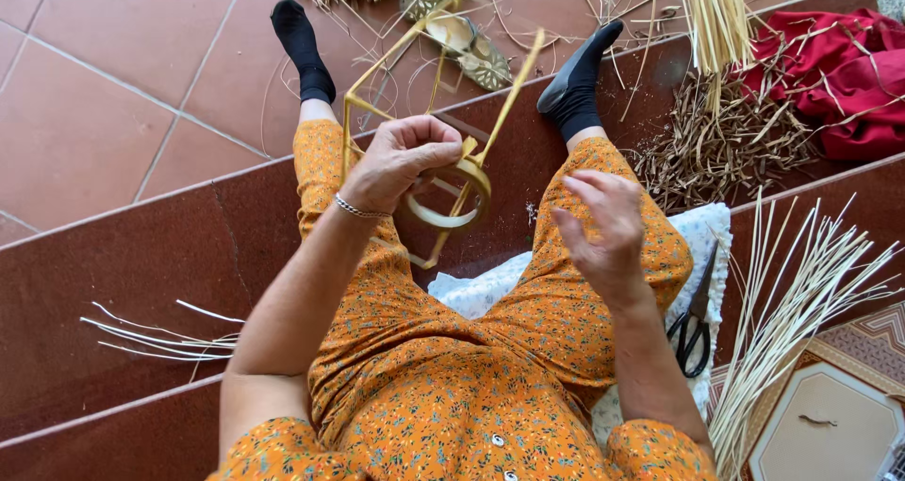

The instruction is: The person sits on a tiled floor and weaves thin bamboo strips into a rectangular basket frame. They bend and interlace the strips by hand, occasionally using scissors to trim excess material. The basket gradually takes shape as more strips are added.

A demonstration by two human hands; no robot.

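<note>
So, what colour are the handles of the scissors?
Black. The scissors lie on the cushion beside the right hand, in the head view.

Bright, even daylight throughout; no hard-edged shadows. Soft shadow only under the legs and under the cane frame [429,113] on the dark red step [141,255]. Mild sheen on the terracotta floor tiles [113,57] at upper left, no blown-out glare. Right hand [603,231] slightly motion-blurred at the fingers; left hand [401,160] sharp. Wide-angle bending of step edges toward the borders. Colours saturated, focus good across centre.
</note>
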